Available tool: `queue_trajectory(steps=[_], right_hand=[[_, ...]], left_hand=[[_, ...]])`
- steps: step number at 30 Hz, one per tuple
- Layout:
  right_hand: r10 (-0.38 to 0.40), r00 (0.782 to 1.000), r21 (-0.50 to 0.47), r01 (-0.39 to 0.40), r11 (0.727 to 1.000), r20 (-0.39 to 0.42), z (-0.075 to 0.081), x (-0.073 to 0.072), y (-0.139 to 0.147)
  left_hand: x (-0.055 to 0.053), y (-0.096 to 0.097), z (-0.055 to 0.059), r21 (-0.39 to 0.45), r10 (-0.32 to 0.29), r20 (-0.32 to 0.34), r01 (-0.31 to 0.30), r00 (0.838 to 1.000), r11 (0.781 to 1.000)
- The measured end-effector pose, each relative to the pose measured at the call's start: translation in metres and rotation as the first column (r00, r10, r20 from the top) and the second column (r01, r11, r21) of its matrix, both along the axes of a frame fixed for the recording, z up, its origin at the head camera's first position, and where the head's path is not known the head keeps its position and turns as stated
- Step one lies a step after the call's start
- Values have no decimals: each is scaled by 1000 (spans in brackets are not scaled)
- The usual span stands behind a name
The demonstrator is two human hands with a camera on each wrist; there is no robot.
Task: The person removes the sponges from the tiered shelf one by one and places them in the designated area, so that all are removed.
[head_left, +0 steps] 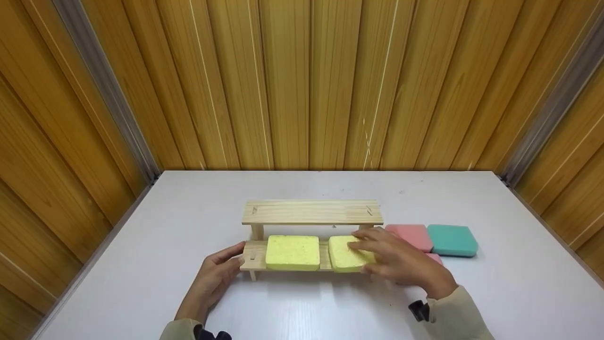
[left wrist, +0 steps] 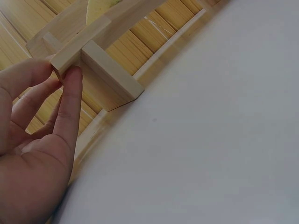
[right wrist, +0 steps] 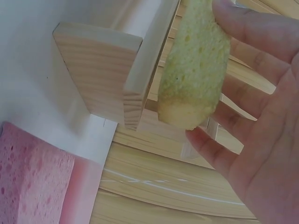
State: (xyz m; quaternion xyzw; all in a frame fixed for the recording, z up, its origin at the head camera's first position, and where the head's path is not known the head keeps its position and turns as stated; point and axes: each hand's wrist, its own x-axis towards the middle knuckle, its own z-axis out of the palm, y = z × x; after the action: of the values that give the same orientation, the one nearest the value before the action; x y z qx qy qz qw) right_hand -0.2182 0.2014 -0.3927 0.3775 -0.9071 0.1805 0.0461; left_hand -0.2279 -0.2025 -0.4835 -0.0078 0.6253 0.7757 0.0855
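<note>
A two-step wooden stand (head_left: 311, 211) stands on the white table. On its lower step lie two yellow sponges, the left sponge (head_left: 292, 252) uncovered and the right sponge (head_left: 342, 255) partly hidden by my right hand (head_left: 406, 262). That hand spreads over the right sponge, fingers on top and thumb at the near edge; the right wrist view shows thumb and fingers about the yellow sponge (right wrist: 194, 70). My left hand (head_left: 214, 276) pinches the lower step's left end, and in the left wrist view its fingertips sit above and below the board (left wrist: 77, 49).
Right of the stand lie a pink sponge (head_left: 413, 236) and a teal sponge (head_left: 453, 240) side by side. Another pink sponge (head_left: 435, 258) shows partly behind my right hand. Wood-patterned panels (head_left: 330, 85) enclose the table (head_left: 118, 283) at the back and sides.
</note>
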Motion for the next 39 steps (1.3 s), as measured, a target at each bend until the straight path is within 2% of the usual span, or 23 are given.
queue_trajectory(steps=[7,16,23,30,39], right_hand=[[-12,1000,8,12,1000,18,3,1,6],[6,999,-18,-7,1000,-48,2,2,15],[6,998,-13,-7,1000,-67,2,2,19],[25,989,-32,-29,999,-146,-2,2,23],[9,992,-42,-14,999,-125,1,5,31]], left_hand=[[0,0,0,4,15,13,-15,1000,1000],[-2,0,-1,-12,9,4,-9,1000,1000],[0,-1,-1,4,-6,6,6,1000,1000],[0,-2,-2,-17,-4,-11,4,1000,1000],[-1,-1,-2,-10,0,-13,-1,1000,1000]])
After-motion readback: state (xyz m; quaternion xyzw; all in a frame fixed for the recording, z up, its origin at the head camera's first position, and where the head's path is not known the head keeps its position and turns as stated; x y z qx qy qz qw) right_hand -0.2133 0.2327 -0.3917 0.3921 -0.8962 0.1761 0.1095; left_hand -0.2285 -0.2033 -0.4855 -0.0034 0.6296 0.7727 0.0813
